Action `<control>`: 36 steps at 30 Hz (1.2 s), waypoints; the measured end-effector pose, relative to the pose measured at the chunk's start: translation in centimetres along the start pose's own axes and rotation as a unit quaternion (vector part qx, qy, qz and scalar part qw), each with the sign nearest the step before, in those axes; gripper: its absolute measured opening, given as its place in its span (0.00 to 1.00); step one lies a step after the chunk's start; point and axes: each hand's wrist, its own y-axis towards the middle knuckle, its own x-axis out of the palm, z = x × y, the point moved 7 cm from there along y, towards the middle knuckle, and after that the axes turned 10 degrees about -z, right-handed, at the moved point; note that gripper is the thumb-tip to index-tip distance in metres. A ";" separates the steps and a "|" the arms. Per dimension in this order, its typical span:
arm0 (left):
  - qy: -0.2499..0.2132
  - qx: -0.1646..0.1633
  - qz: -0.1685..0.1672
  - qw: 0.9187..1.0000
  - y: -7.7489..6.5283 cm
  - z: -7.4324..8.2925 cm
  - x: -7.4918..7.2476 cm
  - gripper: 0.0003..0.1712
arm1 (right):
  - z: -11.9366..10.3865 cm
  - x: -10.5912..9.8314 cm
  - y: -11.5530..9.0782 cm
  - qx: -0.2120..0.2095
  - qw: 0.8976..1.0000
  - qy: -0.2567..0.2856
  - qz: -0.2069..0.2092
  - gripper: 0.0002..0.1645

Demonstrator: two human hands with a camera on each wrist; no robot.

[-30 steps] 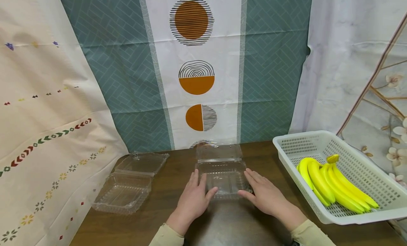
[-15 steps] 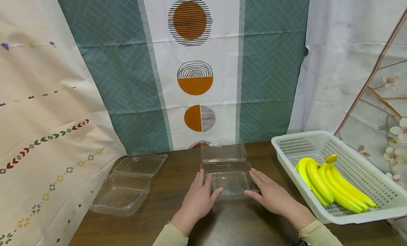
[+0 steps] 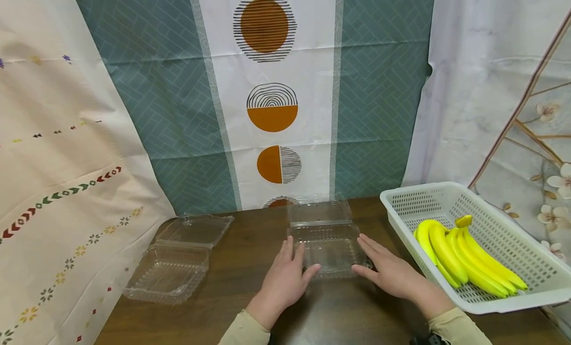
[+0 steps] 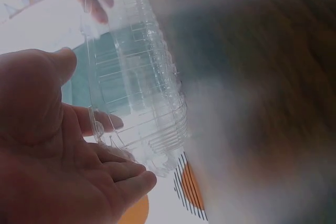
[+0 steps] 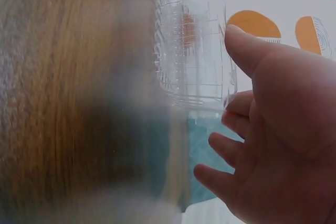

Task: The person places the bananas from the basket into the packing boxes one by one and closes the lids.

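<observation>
Fingers of my left hand [image 3: 285, 280] nearly straight and unclenched, thumb standing off from them, tips at the left side of a clear plastic container [image 3: 332, 248]. Right hand [image 3: 394, 273] mirrors it at the opposite side: fingers extended, thumb apart, nothing clamped in either. From the right wrist, the right fingers [image 5: 228, 150] show spread and a little bent, the nearest at a corner of the rim; how firmly any tip presses, I cannot tell. Container sits upright about midway between the desk's left and right edges, toward the back edge, its hinged lid [image 3: 318, 211] folded back on the far side. Ribbed walls plain from the left wrist. Pale sleeves [image 3: 247, 330] behind both wrists, desk [image 3: 241, 265] dark brown wood. Farther out, near the left edge, a second clear container [image 3: 171, 270], also unfolded, lid toward the back left corner, well apart from my left hand. Off beyond my right hand, along the right edge, a white perforated basket [image 3: 419, 201]; yellow bananas [image 3: 464, 258] lie inside it, stem ends toward the back. Behind the back edge hangs a green and white cloth [image 3: 374, 97] with orange circles and half circles.
</observation>
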 end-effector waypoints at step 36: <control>0.007 -0.016 0.002 1.000 0.8 0.2 0.4 0.55 | 0.7 0.0 -0.3 0.036 0.998 -0.016 0.039 0.41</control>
